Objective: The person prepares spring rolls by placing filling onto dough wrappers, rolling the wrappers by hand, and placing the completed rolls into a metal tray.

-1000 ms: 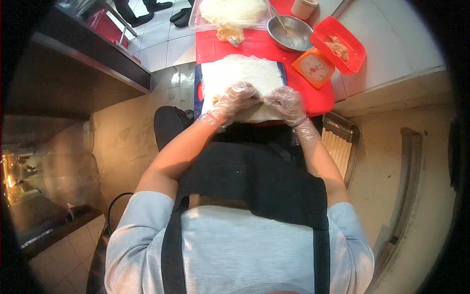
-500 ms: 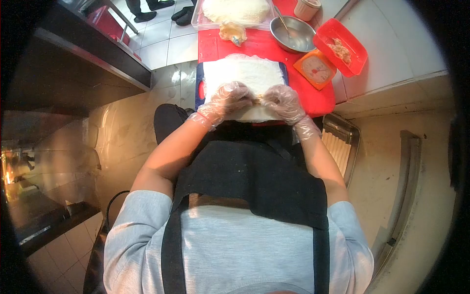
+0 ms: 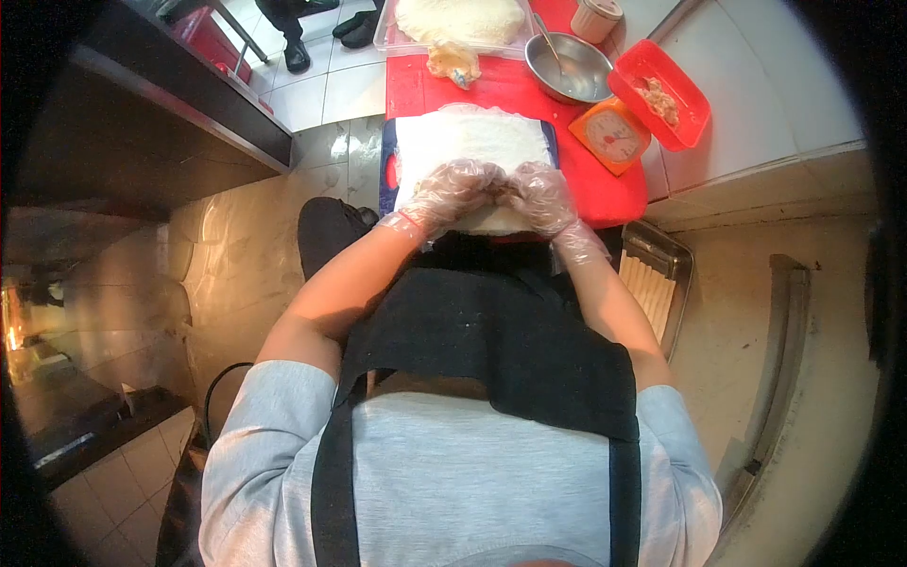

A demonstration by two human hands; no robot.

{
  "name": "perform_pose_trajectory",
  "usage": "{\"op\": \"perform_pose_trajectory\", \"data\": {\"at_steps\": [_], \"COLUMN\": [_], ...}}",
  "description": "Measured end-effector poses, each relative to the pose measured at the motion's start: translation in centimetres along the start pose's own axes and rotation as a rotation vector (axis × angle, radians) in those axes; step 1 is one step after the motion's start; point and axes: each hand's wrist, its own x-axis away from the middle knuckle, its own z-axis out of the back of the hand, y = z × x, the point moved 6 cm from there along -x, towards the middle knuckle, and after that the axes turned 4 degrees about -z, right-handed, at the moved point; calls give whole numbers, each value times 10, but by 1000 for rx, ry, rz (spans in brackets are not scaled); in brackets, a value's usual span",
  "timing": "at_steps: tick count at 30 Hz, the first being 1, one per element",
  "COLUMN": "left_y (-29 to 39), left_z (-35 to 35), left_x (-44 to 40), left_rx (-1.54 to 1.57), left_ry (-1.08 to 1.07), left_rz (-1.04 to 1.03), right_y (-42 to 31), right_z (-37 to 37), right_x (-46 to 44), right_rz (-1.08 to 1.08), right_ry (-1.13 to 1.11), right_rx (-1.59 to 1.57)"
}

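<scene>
White sheet (image 3: 472,132) at upper centre of the frame, left hand (image 3: 458,194) and right hand (image 3: 540,197) meeting over its near part.
It lies on a blue-edged cutting board (image 3: 388,194) atop the red worktop (image 3: 614,194). Light, even pressure from both sides would probably work best on such thin-looking material. The gloved hands cover whatever lies between them, so I cannot tell whether either grip is closed; the clear tub (image 3: 404,47) is cut off above.

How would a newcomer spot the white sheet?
Find the red surface; a dark blue board lies on its near end. The white sheet covers most of that board, beneath the left hand and right hand. Unlike the white mass in the clear tub beyond, it lies flat.
</scene>
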Motion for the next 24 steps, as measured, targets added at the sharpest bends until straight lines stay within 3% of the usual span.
{"op": "perform_pose_trajectory", "data": {"at_steps": [3,6,10,16,19,22,24], "left_y": [18,3,-1,-10,-6,-8,-14], "left_z": [9,26,29,56,62,74,71], "left_x": [-3,18,19,42,42,51,55], "left_rx": [-305,-228,-224,-157,-136,8,-62], "left_ry": [-73,62,-2,67,34,-18,1], "left_rz": [32,53,87,78,118,188,135], "right_y": [5,8,14,29,36,32,41], "right_z": [3,9,5,7,4,20,12], "right_x": [3,10,14,28,28,30,37], "right_rz": [-10,-12,-30,-138,-237,-289,-240], "right_ry": [3,15,35,108,65,55,116], "right_rx": [-97,-112,-133,-220,-444,-360,-267]}}
